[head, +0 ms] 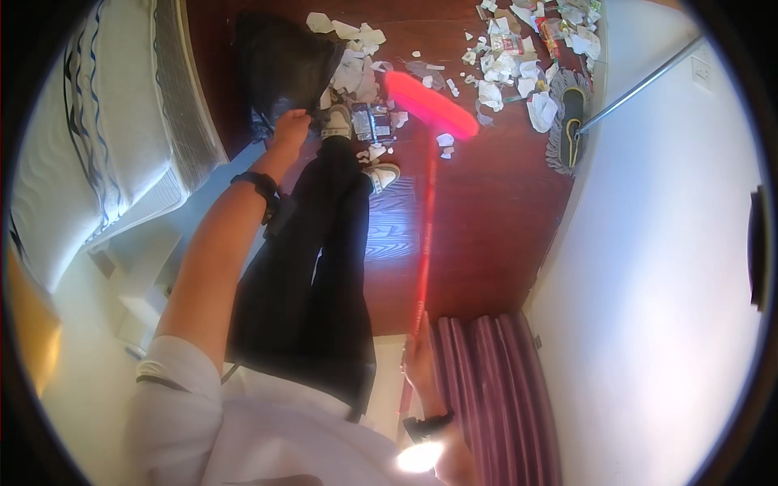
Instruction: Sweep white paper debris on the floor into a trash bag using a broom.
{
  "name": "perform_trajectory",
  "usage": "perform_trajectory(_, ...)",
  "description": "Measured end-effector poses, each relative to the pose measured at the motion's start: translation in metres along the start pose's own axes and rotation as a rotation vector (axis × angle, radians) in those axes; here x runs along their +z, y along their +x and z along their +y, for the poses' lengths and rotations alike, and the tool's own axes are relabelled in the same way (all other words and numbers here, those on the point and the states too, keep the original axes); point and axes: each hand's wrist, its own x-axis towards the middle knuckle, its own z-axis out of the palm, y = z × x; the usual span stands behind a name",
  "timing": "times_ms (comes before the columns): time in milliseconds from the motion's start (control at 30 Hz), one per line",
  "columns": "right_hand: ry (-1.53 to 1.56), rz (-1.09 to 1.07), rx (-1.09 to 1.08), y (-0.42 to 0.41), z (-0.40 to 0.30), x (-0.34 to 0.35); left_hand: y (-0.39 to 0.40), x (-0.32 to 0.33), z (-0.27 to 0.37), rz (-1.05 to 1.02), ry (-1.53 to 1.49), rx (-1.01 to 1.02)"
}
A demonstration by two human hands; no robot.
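Note:
My left hand (290, 132) grips the edge of a black plastic bag (279, 67), which hangs near the floor beside my feet. In my right hand (419, 361) is the handle of a red broom (428, 219). Its bright red head (431, 106) is toward the far end of the floor, just right of my shoes. Scraps of white paper (355, 73) lie against the bag's right side. A dark wrapper (372, 121) rests by my shoe (337, 121). More crumpled paper and packaging (504, 67) is strewn farther right, beyond the broom head.
A grey dust mop (570, 127) leans by its metal pole (638, 85) against the white wall (656, 255). On the left is a mattress (121, 115). A purple curtain (498, 389) hangs by my right arm. The floor (486, 225) is dark red wood.

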Motion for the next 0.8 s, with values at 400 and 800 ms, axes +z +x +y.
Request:
perform_trajectory(400, 0.35, 0.23, 0.287, 0.001, 0.058, 0.031, -0.005, 0.004, -0.01, -0.034, 0.024, 0.101)
perform_trajectory(800, -0.096, -0.021, -0.436, 0.038, 0.029, 0.08, -0.025, 0.02, 0.015, -0.053, -0.165, 0.048)
